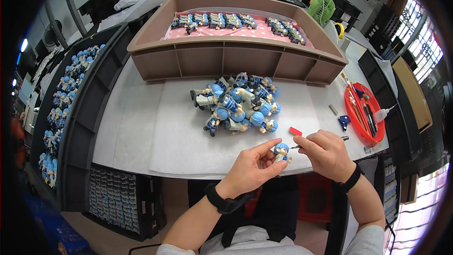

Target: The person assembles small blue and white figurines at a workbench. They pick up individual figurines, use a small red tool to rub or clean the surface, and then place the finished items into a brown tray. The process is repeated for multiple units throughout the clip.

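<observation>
Near the table's front edge, my left hand [255, 167] grips a small blue-haired figurine [281, 149] between thumb and fingers, head up. My right hand [325, 153] pinches a thin dark-handled paintbrush [345, 138]. Its tip points left at the figurine's head; whether it touches cannot be made out. Just beyond my hands lies a small red block [295, 131]. A heap of similar figurines [240, 101] in blue, white and black covers the middle of the white work surface [184, 151].
A brown crate [198, 61] with rows of figurines stands at the back. Another black tray [85, 113] of figurines runs along the left. To the right, a red oval tray [380, 134] holds brushes and a squeeze bottle, beside a dark blue piece [344, 122]. Someone sits opposite.
</observation>
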Available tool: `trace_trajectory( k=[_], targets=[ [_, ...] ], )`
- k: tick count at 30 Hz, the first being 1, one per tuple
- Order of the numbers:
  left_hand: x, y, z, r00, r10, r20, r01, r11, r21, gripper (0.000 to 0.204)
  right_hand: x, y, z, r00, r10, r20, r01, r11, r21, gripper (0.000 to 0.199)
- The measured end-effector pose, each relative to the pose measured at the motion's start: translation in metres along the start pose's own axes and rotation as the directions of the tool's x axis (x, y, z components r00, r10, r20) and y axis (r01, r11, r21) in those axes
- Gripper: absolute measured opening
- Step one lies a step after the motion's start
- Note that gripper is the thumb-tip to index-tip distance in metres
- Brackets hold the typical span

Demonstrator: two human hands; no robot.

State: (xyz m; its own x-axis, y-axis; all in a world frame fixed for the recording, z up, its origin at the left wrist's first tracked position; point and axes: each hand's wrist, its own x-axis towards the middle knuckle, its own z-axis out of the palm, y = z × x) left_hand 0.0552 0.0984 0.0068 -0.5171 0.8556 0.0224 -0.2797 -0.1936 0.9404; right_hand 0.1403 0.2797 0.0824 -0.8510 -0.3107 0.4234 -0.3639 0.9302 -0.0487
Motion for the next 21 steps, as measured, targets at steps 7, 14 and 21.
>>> trace_trajectory(
  k=[7,14,21],
  targets=[
    [0.0001,0.0011,0.0000,1.000,0.003,0.019,-0.002,0.997,-0.077,0.049,0.0001,-0.0020,0.0062,0.995,-0.094,-0.044,0.092,0.995,-0.049,0.031],
    [-0.0014,0.0063,0.0000,0.999,0.007,0.033,-0.006,1.000,-0.019,0.044,0.0031,-0.0058,0.0081,0.990,-0.122,-0.070,0.116,0.989,-0.087,0.028],
    [-0.0010,0.0039,-0.0005,1.000,0.003,0.027,-0.003,1.000,0.009,0.044,0.0048,-0.0069,0.0085,0.992,-0.101,-0.072,0.096,0.992,-0.080,0.022]
  ],
)
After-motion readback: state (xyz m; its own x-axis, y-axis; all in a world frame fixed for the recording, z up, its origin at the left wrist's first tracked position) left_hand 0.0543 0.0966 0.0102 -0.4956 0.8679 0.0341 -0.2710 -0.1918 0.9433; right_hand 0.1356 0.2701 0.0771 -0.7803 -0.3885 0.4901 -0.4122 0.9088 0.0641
